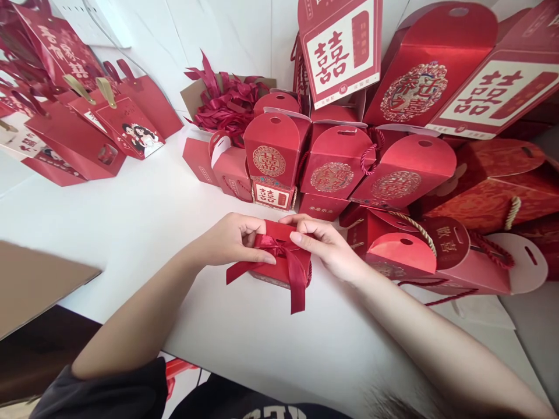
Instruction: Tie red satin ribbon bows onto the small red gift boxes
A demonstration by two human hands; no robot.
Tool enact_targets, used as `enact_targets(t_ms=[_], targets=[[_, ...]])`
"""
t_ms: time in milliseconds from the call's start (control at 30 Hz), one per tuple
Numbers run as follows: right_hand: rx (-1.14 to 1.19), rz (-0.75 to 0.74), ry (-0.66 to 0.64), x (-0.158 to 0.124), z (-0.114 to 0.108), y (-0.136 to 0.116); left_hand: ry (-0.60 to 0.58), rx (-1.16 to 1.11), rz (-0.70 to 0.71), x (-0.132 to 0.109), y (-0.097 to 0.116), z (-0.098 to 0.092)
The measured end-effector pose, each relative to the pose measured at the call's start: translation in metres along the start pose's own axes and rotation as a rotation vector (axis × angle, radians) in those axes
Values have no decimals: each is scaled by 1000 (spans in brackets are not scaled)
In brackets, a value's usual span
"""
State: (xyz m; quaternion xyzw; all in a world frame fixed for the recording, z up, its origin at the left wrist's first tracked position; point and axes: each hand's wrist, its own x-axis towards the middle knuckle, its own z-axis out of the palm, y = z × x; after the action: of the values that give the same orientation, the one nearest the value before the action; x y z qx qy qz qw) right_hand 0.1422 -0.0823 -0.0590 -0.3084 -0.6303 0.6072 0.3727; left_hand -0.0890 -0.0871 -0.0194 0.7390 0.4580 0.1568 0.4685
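Between my hands, on the white table, is a small red gift box [271, 272] with a dark red satin ribbon [297, 278] tied in a bow on it. One ribbon tail hangs down the front right, another sticks out to the left. My left hand [238, 240] pinches the bow's left loop between thumb and curled fingers. At the other side, my right hand [321, 241] has its thumb and forefinger closed on the ribbon's right part near the box's top flap. Its remaining fingers are behind the flap, partly hidden.
Stacked red gift boxes [338, 160] with rope handles fill the back and right. A cardboard box [190, 99] heaped with ribbons [227, 105] stands behind. Red gift bags [140, 125] are at the back left. A cardboard flap [39, 279] juts in at the left edge.
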Motion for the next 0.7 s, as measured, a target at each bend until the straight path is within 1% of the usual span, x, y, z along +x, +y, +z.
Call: enact_targets(t_ms=[67, 133, 200, 267, 333, 433, 500, 533, 600, 700], targets=[[28, -54, 56, -1, 6, 11, 2, 9, 6, 0, -1, -1], [-16, -126, 135, -3, 10, 19, 40, 6, 24, -1, -2, -1], [-95, -189, 253, -5, 13, 24, 120, 26, 69, -2, -2, 1], [-150, -232, 373, -7, 14, 27, 226, 74, 135, -2, -3, 4], [-174, -253, 437, -8, 15, 29, 347, 167, 200, -1, -3, 8], [-182, -266, 447, -9, 15, 32, 528, 390, 345, 1, -5, 10], [-176, -277, 451, -9, 15, 34, 607, 537, 483, 3, -9, 9], [-172, -287, 456, -9, 15, 35, 624, 601, 547, 3, -11, 9], [-167, -308, 455, -9, 15, 37, 627, 717, 622, 3, -14, 6], [-169, -329, 453, -9, 15, 38, 582, 833, 643, 2, -14, 4]])
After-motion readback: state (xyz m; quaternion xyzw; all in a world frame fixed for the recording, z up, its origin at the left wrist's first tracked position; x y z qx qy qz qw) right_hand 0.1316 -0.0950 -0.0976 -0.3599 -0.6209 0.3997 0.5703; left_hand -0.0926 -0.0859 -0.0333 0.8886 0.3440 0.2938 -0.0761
